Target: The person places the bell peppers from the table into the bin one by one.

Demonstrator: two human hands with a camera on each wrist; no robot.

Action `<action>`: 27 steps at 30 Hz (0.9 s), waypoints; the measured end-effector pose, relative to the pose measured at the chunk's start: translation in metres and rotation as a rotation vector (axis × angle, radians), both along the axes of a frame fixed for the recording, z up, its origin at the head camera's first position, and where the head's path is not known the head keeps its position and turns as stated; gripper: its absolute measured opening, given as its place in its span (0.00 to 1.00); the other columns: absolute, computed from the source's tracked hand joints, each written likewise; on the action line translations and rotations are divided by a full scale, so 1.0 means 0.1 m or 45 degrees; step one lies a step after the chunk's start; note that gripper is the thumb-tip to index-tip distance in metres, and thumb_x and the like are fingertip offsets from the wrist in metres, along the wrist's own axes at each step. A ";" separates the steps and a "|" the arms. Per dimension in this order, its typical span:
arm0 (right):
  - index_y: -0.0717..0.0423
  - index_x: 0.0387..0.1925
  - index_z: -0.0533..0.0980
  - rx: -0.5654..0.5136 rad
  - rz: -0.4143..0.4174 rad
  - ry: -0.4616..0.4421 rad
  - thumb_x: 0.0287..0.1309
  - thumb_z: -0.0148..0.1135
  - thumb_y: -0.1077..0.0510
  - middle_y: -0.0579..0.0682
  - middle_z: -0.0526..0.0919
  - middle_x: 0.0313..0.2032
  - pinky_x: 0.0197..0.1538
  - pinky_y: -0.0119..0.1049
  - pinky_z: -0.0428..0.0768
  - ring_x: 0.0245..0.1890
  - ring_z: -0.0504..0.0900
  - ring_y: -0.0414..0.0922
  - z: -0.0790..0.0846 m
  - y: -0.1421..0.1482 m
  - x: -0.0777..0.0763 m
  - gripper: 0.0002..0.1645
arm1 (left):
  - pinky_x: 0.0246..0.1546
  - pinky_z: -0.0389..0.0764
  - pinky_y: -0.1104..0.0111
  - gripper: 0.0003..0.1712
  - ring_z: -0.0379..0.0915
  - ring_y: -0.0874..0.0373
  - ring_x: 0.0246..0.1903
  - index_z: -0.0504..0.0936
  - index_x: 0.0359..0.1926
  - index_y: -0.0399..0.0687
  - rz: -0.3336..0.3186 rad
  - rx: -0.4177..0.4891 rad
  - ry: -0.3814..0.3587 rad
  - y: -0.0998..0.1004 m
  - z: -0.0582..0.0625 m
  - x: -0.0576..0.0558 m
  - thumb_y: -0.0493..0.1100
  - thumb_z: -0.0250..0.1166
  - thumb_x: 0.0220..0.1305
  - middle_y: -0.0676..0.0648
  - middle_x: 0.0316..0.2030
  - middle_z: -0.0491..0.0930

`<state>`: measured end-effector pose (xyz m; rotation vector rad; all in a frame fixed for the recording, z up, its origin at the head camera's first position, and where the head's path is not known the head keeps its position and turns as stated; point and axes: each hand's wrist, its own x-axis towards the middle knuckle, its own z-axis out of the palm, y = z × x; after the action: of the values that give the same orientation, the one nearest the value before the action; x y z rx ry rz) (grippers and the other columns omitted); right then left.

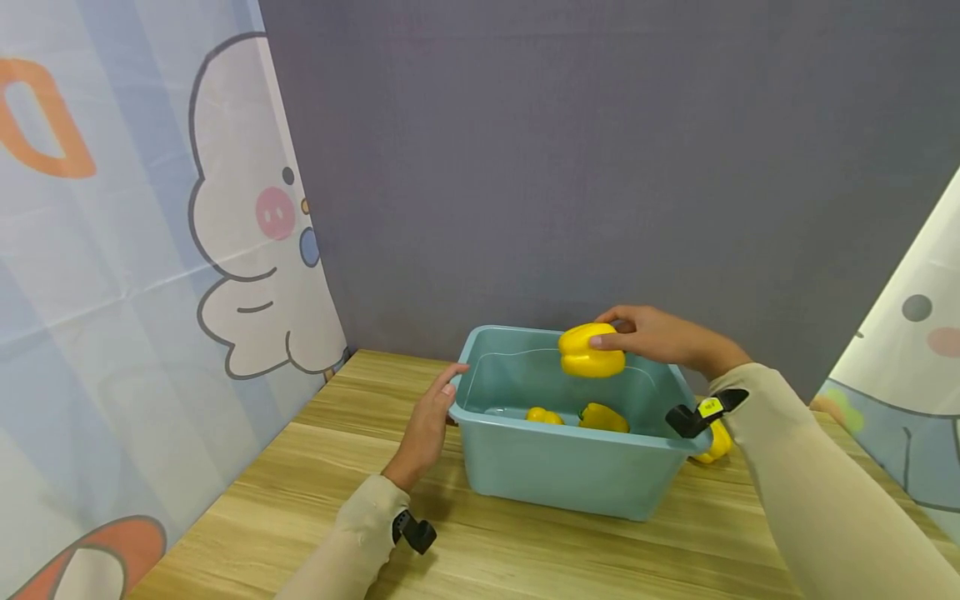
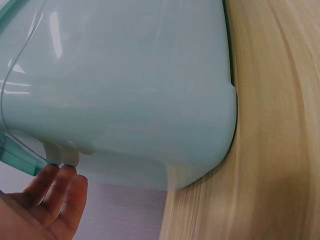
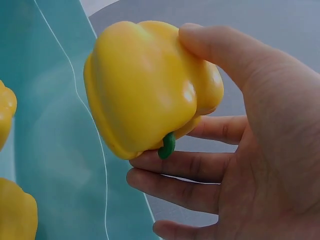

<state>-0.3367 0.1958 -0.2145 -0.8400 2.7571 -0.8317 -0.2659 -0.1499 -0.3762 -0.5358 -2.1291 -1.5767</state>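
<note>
A yellow bell pepper (image 1: pixel 591 351) with a short green stem hangs over the blue-green plastic bin (image 1: pixel 555 471). My right hand (image 1: pixel 663 337) holds it between thumb and fingers; in the right wrist view the thumb lies on top and the fingertips support it from below. Inside the bin lie two more yellow peppers, one at the middle (image 1: pixel 603 417) and a smaller-looking one (image 1: pixel 544 415) to its left. At the bin's left rim is my left hand (image 1: pixel 427 429), its fingertips touching the outer wall in the left wrist view, fingers fairly straight.
The bin stands on a wood-grain table (image 1: pixel 360 483). Another yellow pepper (image 1: pixel 716 443) sits outside the bin's right end, partly hidden by the right wrist camera. A grey cloth wall (image 1: pixel 562 167) rises behind, and a cartoon curtain (image 1: pixel 135 275) hangs at the left.
</note>
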 end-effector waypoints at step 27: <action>0.54 0.68 0.67 -0.109 0.026 -0.061 0.68 0.56 0.36 0.57 0.82 0.54 0.60 0.57 0.73 0.52 0.82 0.50 -0.01 0.13 0.00 0.37 | 0.37 0.78 0.58 0.26 0.74 0.54 0.36 0.68 0.70 0.39 0.001 -0.038 -0.052 0.09 0.31 0.29 0.43 0.39 0.80 0.41 0.46 0.78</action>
<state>-0.3371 0.2085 -0.2157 -0.8501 2.6843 -0.9587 -0.2366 -0.1411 -0.3455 -0.5168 -2.1858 -1.5706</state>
